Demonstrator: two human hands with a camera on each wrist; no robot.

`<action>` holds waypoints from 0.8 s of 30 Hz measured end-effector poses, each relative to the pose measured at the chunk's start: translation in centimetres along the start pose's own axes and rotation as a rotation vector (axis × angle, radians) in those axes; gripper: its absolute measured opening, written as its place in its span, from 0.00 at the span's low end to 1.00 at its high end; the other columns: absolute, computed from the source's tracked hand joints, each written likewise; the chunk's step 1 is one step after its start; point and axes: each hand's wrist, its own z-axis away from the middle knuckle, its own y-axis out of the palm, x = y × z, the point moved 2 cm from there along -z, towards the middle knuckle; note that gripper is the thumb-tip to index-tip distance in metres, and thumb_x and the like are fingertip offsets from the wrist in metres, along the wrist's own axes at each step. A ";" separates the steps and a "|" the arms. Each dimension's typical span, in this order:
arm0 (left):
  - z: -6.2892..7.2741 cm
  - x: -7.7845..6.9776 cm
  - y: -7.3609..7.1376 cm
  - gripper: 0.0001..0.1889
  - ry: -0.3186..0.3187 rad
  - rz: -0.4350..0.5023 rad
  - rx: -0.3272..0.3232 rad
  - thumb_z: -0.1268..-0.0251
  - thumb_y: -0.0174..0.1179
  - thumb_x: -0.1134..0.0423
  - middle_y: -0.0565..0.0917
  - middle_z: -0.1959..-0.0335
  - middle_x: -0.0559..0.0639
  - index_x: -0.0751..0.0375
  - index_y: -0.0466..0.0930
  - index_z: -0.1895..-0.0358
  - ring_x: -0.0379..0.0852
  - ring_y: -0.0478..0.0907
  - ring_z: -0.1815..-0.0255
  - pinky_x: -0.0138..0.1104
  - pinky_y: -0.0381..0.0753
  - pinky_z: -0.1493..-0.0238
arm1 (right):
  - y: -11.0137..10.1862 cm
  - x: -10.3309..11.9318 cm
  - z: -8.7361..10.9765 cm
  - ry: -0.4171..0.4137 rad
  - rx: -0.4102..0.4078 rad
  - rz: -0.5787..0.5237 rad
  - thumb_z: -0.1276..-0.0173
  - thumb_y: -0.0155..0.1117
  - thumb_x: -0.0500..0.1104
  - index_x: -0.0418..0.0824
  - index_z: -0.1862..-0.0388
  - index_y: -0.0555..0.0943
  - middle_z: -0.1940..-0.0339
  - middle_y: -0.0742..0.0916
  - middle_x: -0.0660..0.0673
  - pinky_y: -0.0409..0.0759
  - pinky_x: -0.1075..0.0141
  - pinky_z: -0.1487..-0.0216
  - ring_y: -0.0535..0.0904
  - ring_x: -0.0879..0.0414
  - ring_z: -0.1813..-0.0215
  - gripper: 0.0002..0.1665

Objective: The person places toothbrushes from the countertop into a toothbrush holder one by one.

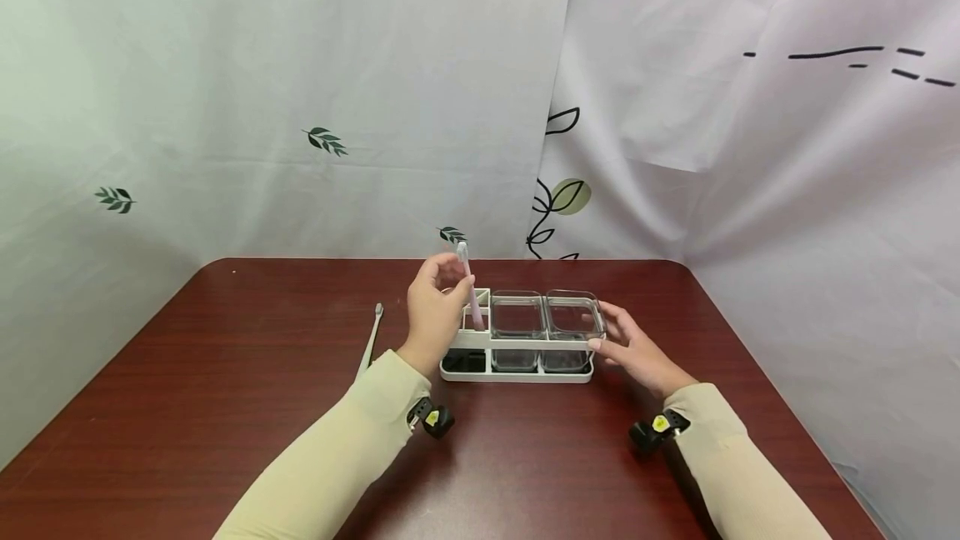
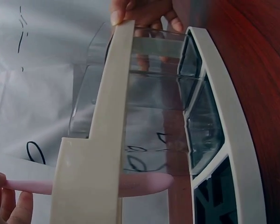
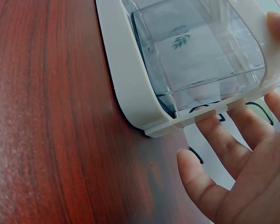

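A white toothbrush holder (image 1: 517,343) with two clear cups (image 1: 517,315) (image 1: 573,315) in it stands on the table. Between thumb and fingers, my left hand (image 1: 435,302) pinches a pink toothbrush (image 1: 476,307) near its head, which points up. The brush's handle passes down through a slot in the holder's upper tier; in the left wrist view its rounded pink end (image 2: 147,184) hangs above the base. My right hand (image 1: 633,348) holds the holder's right end, thumb on the front of the upper rail and fingers along the side (image 3: 224,140).
A second, pale toothbrush (image 1: 371,340) lies on the dark red table (image 1: 225,407) left of my left hand, partly hidden by the sleeve. Behind the table hangs a white cloth (image 1: 420,90) with leaf prints.
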 end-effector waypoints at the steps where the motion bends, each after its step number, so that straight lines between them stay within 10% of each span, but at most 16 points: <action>1: 0.0 0.1 0.1 0.13 -0.003 -0.013 0.006 0.43 0.61 0.79 0.80 0.62 0.63 0.72 0.76 0.54 0.48 0.78 0.62 0.26 0.79 0.61 | 0.0 0.0 0.0 0.000 0.000 0.000 0.28 0.58 0.43 0.42 0.24 0.50 0.28 0.66 0.32 0.76 0.53 0.48 0.70 0.39 0.35 0.40; 10: 0.4 0.5 0.5 0.13 -0.030 -0.086 0.069 0.41 0.61 0.77 0.79 0.61 0.61 0.70 0.76 0.53 0.53 0.79 0.58 0.45 0.83 0.54 | 0.0 -0.3 -0.2 0.024 0.000 0.010 0.29 0.59 0.46 0.44 0.25 0.50 0.27 0.66 0.34 0.75 0.55 0.47 0.70 0.43 0.35 0.41; 24: 0.6 1.1 0.9 0.11 -0.051 -0.159 0.098 0.41 0.61 0.76 0.79 0.62 0.58 0.67 0.76 0.55 0.51 0.80 0.58 0.35 0.82 0.61 | -0.1 -0.4 -0.1 0.005 0.004 -0.010 0.29 0.59 0.44 0.43 0.25 0.50 0.27 0.66 0.33 0.75 0.56 0.49 0.73 0.51 0.39 0.41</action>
